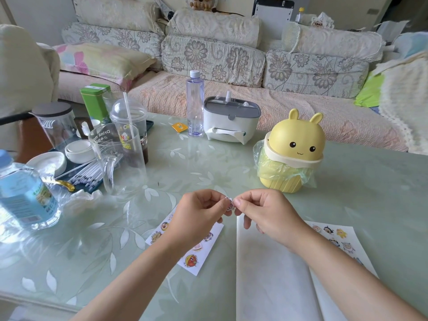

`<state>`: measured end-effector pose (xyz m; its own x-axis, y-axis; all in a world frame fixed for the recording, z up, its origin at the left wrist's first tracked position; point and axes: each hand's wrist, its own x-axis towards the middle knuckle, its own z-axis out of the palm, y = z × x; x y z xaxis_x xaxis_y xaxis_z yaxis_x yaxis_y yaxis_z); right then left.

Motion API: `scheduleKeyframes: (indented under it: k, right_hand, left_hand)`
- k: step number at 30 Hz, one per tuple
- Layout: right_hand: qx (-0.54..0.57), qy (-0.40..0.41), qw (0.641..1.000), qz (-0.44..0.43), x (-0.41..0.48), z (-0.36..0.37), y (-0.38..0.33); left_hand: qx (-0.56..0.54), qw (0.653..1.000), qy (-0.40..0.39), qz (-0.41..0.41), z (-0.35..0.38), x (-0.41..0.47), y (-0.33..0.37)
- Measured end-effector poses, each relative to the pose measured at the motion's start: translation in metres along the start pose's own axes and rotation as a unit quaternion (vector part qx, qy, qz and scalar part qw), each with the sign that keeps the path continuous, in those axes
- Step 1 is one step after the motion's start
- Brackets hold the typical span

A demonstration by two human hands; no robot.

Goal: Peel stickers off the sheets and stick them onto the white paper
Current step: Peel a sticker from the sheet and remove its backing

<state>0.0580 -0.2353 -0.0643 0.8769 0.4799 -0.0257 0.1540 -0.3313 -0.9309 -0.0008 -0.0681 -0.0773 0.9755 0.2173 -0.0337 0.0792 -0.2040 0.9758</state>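
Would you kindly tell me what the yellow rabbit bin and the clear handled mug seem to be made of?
The yellow rabbit bin looks like moulded plastic, smooth and satin: even colour, soft highlights. The clear handled mug is probably glass, possibly clear plastic: transparent, glossy, with white print.
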Motion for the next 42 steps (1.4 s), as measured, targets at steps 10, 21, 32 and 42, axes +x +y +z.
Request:
scheduleKeyframes:
  k: [10,21,32,42]
  right_hand:
    - [-0.072,0.030,0.996,-0.051,0.000,0.002,0.004]
    - [-0.205,0.061,0.970,-0.112,-0.003,0.003,0.009]
    - [-0.091,0.039,0.994,-0.056,-0.003,0.003,0.000]
    - [-0.001,0.040,0.999,-0.021,-0.004,0.002,-0.005]
  left_hand:
    - [0.003,1.000,-0.005,0.004,0.000,-0.002,0.001]
    - [0.023,1.000,-0.011,-0.005,0.004,-0.003,0.003]
    - [0.011,1.000,0.003,0.000,0.003,-0.003,0.003]
    - [-0.009,1.000,0.013,0.008,0.000,-0.002,0.003]
